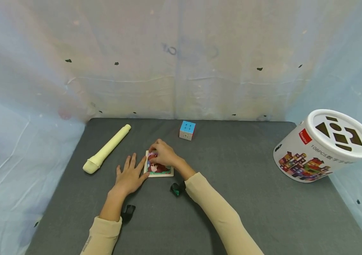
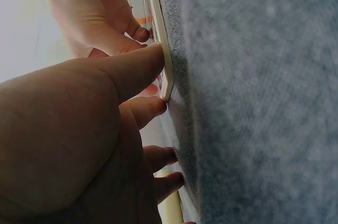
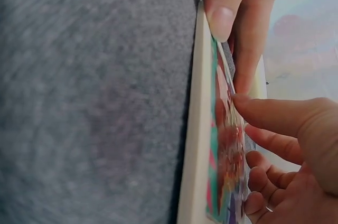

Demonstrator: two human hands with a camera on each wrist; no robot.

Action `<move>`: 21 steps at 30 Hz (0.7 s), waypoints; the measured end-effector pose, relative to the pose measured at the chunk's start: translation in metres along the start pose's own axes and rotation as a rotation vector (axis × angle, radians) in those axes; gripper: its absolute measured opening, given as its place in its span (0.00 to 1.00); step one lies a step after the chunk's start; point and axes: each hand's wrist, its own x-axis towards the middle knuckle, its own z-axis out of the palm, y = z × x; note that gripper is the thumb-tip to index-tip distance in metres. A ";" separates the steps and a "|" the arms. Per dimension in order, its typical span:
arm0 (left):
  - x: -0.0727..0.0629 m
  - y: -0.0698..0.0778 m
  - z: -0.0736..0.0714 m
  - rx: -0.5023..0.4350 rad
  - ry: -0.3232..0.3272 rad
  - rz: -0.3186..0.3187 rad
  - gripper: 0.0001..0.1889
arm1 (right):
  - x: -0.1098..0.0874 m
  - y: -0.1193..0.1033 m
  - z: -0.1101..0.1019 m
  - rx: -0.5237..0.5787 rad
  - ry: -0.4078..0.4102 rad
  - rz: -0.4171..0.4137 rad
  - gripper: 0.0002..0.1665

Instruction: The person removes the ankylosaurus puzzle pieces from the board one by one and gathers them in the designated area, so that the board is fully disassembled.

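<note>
A small picture puzzle (image 1: 160, 170) in a pale frame lies flat on the table, its picture mostly red and green. My left hand (image 1: 130, 180) rests beside it with the fingers spread. In the left wrist view, the thumb (image 2: 145, 68) lies on the frame's corner and the index fingertip meets its edge. My right hand (image 1: 165, 156) reaches over the puzzle from the right with bent fingers. In the right wrist view, the thumb (image 3: 274, 114) and fingertips come down on the picture (image 3: 227, 145); I cannot tell whether they pinch a piece.
A pale yellow microphone-shaped stick (image 1: 109, 148) lies at the left. Behind the puzzle is a cube puzzle (image 1: 187, 130) with a blue top. A large white tub (image 1: 315, 156) with a shape-sorter lid stands at the right edge of the grey table (image 1: 241, 177). Plastic sheeting hangs around.
</note>
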 end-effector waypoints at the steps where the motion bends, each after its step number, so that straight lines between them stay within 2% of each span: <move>1: 0.000 0.000 0.000 0.000 -0.001 -0.001 0.36 | 0.000 0.000 0.000 0.001 -0.001 0.000 0.18; 21: 0.002 0.001 0.000 -0.003 -0.012 -0.008 0.36 | -0.001 -0.003 -0.001 0.005 0.023 -0.009 0.18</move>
